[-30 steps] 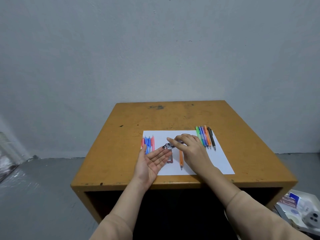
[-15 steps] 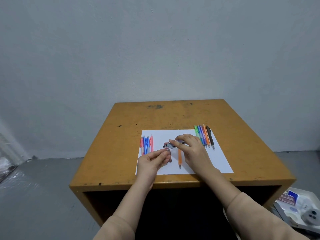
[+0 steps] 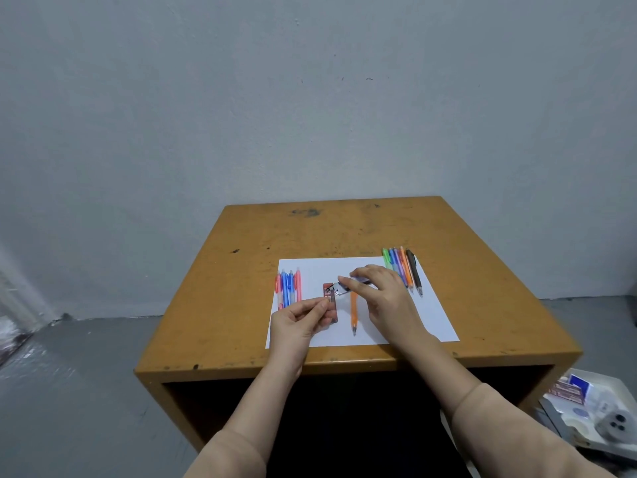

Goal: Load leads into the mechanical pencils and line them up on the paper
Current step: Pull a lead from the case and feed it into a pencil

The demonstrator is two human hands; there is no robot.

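Your right hand is clamping the clear case between thumb and fingertips, tipping its mouth toward your left hand, probably to keep the leads within easy reach. Your left thumb and forefinger are pressing together just over the red case; it may be a lead they're holding, but it's too small to tell. The orange pencil is lying mid-paper, seemingly next for loading, between the left row and the right row.
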